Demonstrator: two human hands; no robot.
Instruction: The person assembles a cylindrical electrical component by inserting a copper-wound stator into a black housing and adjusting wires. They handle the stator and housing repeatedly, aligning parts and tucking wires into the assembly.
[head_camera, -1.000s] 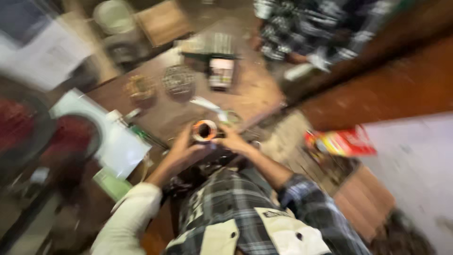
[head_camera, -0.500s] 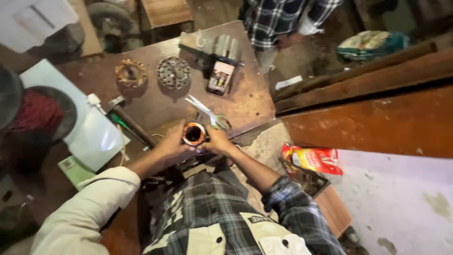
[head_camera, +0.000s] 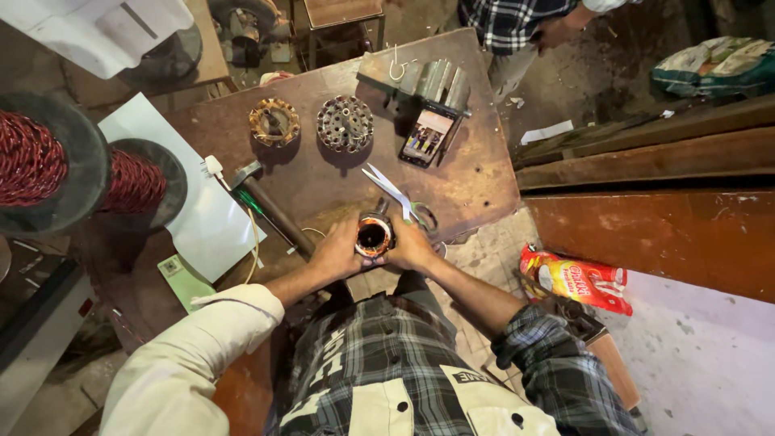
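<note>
Both hands, left hand (head_camera: 337, 252) and right hand (head_camera: 410, 246), clamped around small round motor core (head_camera: 374, 236) at near edge of surface (head_camera: 476, 173), beside scissors (head_camera: 395, 192). Likely heavy, rigid metal; copper wire delicate, so best gripped by outer shell.

A small round motor core (head_camera: 374, 236), copper-coloured on the outside with a dark hollow centre; it stands upright, open end facing up; it sits at the near edge of the brown table (head_camera: 476, 173), just beside the scissors (head_camera: 397, 194).
</note>
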